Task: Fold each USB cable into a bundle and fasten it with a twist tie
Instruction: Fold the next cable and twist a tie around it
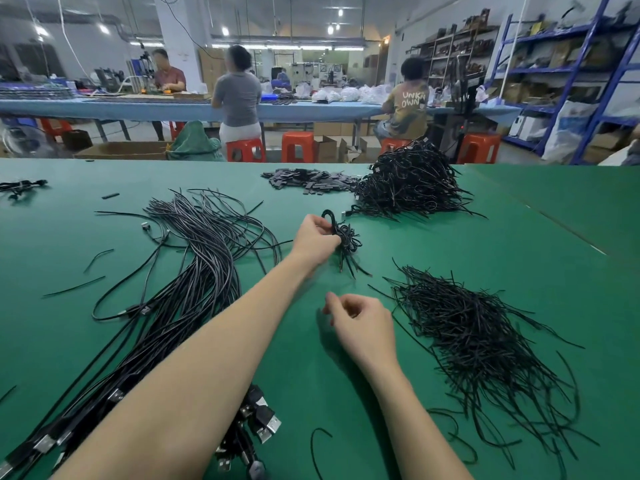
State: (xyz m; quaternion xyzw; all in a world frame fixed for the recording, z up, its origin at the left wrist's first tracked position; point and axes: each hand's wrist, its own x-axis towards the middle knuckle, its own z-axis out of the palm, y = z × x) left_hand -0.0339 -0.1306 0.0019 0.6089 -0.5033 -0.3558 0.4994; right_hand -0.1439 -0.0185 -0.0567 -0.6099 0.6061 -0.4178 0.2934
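1. Nearest to the person, the right hand [360, 323] hovers just above the green desk [519, 237]. Its fingers are loosely curled and seem to hold nothing, though whether a thin tie sits between the fingertips I cannot tell.
2. Right of this hand lies the loose heap of thin black twist ties [485, 341], near enough to take the next one quickly, I think.
3. Left of the right hand, the long sheaf of straight black USB cables [194, 271] waits unfolded. The left forearm crosses over it, and its metal plugs at the near end are partly covered or cut by the frame edge.
4. Beyond the right hand, the left hand [317, 240] pinches the small folded black cable bundle [346, 237], lifted a little. Tie ends stick out below, so it seems already fastened; the twist itself is too tangled to see.
5. Farther still, the dark pile of finished bundles [412, 185] is probably where it goes.
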